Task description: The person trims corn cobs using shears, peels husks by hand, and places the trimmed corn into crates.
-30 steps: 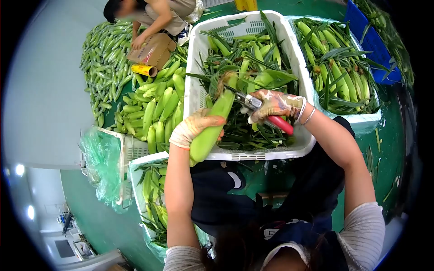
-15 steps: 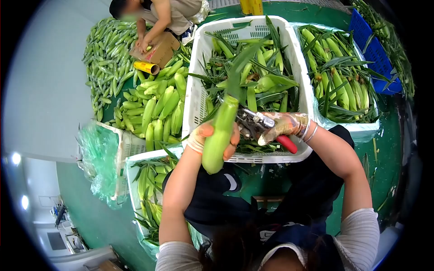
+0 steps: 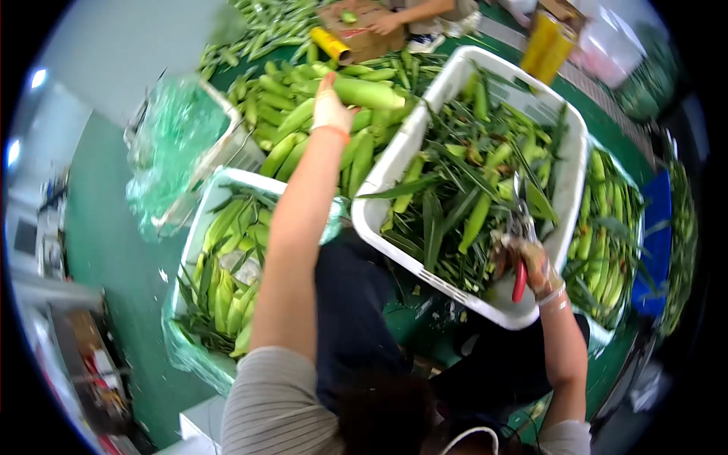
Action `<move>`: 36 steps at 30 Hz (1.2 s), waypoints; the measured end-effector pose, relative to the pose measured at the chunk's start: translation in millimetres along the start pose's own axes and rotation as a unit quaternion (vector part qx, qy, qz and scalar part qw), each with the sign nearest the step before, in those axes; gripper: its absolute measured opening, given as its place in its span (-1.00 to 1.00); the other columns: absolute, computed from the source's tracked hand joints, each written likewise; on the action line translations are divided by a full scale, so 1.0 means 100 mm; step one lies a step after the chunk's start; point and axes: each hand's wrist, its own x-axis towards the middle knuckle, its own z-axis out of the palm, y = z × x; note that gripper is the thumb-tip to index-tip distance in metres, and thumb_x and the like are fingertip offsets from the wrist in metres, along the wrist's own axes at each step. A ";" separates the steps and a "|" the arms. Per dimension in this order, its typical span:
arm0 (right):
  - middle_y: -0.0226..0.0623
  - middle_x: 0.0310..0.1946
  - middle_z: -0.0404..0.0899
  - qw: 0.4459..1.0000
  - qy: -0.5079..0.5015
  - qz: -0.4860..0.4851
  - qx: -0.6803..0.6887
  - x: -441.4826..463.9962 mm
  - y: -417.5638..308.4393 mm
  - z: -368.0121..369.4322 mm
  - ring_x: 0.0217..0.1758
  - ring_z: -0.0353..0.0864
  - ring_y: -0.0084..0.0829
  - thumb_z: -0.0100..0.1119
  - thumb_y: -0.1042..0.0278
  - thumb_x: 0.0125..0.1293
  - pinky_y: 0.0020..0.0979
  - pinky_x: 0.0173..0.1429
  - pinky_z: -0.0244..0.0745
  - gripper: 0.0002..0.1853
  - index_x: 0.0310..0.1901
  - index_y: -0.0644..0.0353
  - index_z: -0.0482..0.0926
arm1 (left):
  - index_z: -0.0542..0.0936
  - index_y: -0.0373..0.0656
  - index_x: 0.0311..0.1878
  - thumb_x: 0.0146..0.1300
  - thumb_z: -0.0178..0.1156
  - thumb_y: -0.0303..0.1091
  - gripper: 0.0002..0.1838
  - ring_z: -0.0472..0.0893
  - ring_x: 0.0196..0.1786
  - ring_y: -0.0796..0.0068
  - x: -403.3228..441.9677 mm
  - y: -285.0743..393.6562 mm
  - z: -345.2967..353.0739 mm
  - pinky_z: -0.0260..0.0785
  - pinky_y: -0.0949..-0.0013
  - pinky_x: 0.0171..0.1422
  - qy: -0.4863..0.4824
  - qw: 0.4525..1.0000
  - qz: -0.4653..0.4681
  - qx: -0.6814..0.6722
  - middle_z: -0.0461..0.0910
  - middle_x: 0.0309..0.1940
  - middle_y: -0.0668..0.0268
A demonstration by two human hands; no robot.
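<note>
Stretched out to the upper left, my left hand (image 3: 331, 111) is closed around an ear of corn in its green husk (image 3: 371, 94). It is over a pile of trimmed corn (image 3: 364, 161) on the floor; whether the ear touches the pile I cannot tell. My right hand (image 3: 537, 267) grips red-handled pruning shears (image 3: 520, 279) over the near right part of a large white crate (image 3: 447, 292). Their metal blades point away from me, above long leaves and corn ears (image 3: 474, 220) in the crate.
White boxes of untrimmed corn stand at left (image 3: 227, 176) and right (image 3: 603, 235). Beyond the pile, another person's hand (image 3: 387, 23) rests on a cardboard box (image 3: 356, 34) near a yellow roll (image 3: 330, 45). Green plastic (image 3: 167, 148) drapes a crate at left; a blue crate (image 3: 654, 220) stands far right.
My left hand has carried the ear from above the crate's near edge out over the pile at left. The long leaf at its end is gone. My right hand keeps the shears, now lower over the crate.
</note>
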 end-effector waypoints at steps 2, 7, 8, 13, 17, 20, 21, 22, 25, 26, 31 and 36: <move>-0.20 -0.44 0.56 0.997 0.021 0.034 -0.069 -0.01 -0.05 0.16 -0.46 0.56 -0.39 0.18 0.25 0.21 -0.43 -0.36 0.49 -0.55 0.06 0.36 0.42 | 0.31 0.00 0.25 0.26 0.05 0.11 -0.41 0.35 0.27 0.13 0.31 -0.08 -0.12 0.08 -0.15 0.34 0.029 0.998 0.055 -0.005 0.33 0.27 0.19; -0.11 -0.38 0.52 0.996 0.011 0.005 -0.094 0.22 0.33 -0.06 -0.40 0.58 -0.27 0.01 0.15 0.32 -0.30 -0.16 0.50 -0.67 -0.31 0.33 0.44 | 0.07 -0.14 0.42 0.29 0.06 0.10 -0.22 0.18 0.39 -0.07 0.73 -0.09 -0.31 0.12 -0.12 0.39 -0.028 0.982 0.029 -0.185 0.08 0.41 0.01; -0.08 -0.42 0.51 0.992 -0.025 -0.015 -0.121 0.26 0.35 -0.08 -0.41 0.58 -0.22 -0.04 0.09 0.35 -0.26 -0.12 0.50 -0.60 -0.44 0.32 0.41 | 0.09 -0.23 0.39 0.31 0.03 0.06 -0.25 0.16 0.40 -0.08 0.73 0.01 -0.37 0.11 -0.10 0.40 -0.092 0.976 0.000 -0.198 0.09 0.39 -0.06; -0.18 -0.48 0.48 0.978 -0.085 -0.003 -0.189 0.41 0.42 -0.23 -0.39 0.49 -0.32 -0.07 0.01 0.38 -0.27 0.08 0.44 -0.48 -0.11 0.48 0.45 | 0.44 -0.42 0.11 0.41 -0.08 -0.21 -0.56 0.59 0.06 0.18 -0.90 1.05 -1.07 0.39 0.26 0.26 -0.128 0.934 0.137 0.305 0.59 -0.04 -0.02; -0.17 -0.52 0.50 0.973 -0.095 0.007 -0.212 0.38 0.43 -0.23 -0.34 0.53 -0.30 -0.09 0.01 0.38 -0.27 0.08 0.44 -0.50 -0.17 0.45 0.46 | 0.61 -0.22 -0.13 0.26 0.16 -0.12 -0.66 0.64 -0.28 0.40 -2.34 1.62 -2.53 0.45 0.34 -0.11 0.221 0.696 0.241 0.639 0.66 -0.33 0.23; -0.17 -0.57 0.49 0.973 -0.063 0.009 -0.222 0.32 0.42 -0.05 -0.39 0.53 -0.29 -0.08 0.05 0.36 -0.29 0.06 0.46 -0.53 -0.21 0.44 0.48 | 0.57 -0.10 -0.18 0.02 0.27 -0.28 -0.73 0.63 -0.21 0.12 -3.56 1.39 -3.21 0.48 0.12 -0.14 0.212 0.434 -0.006 0.876 0.62 -0.32 0.10; -0.17 -0.57 0.49 0.973 -0.065 0.008 -0.222 0.32 0.41 0.01 -0.39 0.53 -0.29 -0.08 0.05 0.36 -0.29 0.06 0.46 -0.53 -0.21 0.44 0.48 | 0.56 -0.13 -0.15 -0.02 0.28 -0.28 -0.67 0.62 -0.14 0.17 -3.88 1.17 -3.32 0.47 0.13 -0.07 0.166 0.467 -0.040 0.868 0.61 -0.22 0.10; -0.17 -0.57 0.48 0.972 -0.075 0.011 -0.224 0.31 0.40 0.06 -0.40 0.53 -0.31 -0.08 0.07 0.36 -0.29 0.05 0.47 -0.57 -0.27 0.40 0.46 | 0.54 -0.15 -0.11 -0.06 0.30 -0.27 -0.61 0.60 -0.07 0.22 -4.10 0.99 -3.44 0.45 0.14 -0.01 0.119 0.497 -0.074 0.856 0.59 -0.12 0.11; -0.19 -0.59 0.46 0.978 -0.045 0.003 -0.201 0.25 0.45 0.14 -0.47 0.52 -0.33 -0.06 0.12 0.34 -0.29 -0.01 0.50 -0.60 -0.28 0.41 0.48 | 0.48 -0.26 0.06 -0.11 0.34 -0.19 -0.39 0.54 0.08 0.16 -4.04 0.73 -3.62 0.39 0.25 0.18 0.173 0.373 -0.148 0.899 0.46 0.10 -0.01; -0.21 -0.53 0.49 0.981 -0.004 0.001 -0.192 0.21 0.45 0.16 -0.47 0.51 -0.35 0.01 0.18 0.31 -0.34 -0.09 0.52 -0.67 -0.21 0.37 0.50 | 0.48 -0.26 0.06 -0.11 0.34 -0.19 -0.39 0.54 0.08 0.16 -4.05 0.75 -3.57 0.39 0.25 0.18 0.170 0.373 -0.141 0.901 0.46 0.10 -0.01; -0.35 -0.34 0.57 0.947 0.026 0.021 -0.318 0.03 0.25 0.27 -0.32 0.58 -0.46 0.32 0.36 0.08 -0.44 -0.21 0.52 -0.58 -0.03 0.28 0.45 | 0.44 -0.28 0.13 -0.14 0.42 -0.29 -0.31 0.53 -0.07 0.45 -3.65 1.15 -2.49 0.37 0.38 0.09 0.047 0.787 0.043 0.614 0.58 -0.14 0.20; -0.06 -0.29 0.58 0.855 -0.003 -0.056 -0.515 -0.23 -0.07 0.92 -0.25 0.61 -0.19 0.45 0.19 -0.10 -0.29 -0.11 0.52 -0.32 0.05 0.25 0.34 | 0.38 -0.30 0.15 -0.04 0.45 -0.37 -0.33 0.48 -0.07 0.50 -2.89 1.22 -0.64 0.35 0.42 0.10 -0.132 0.812 0.170 0.543 0.53 -0.10 0.26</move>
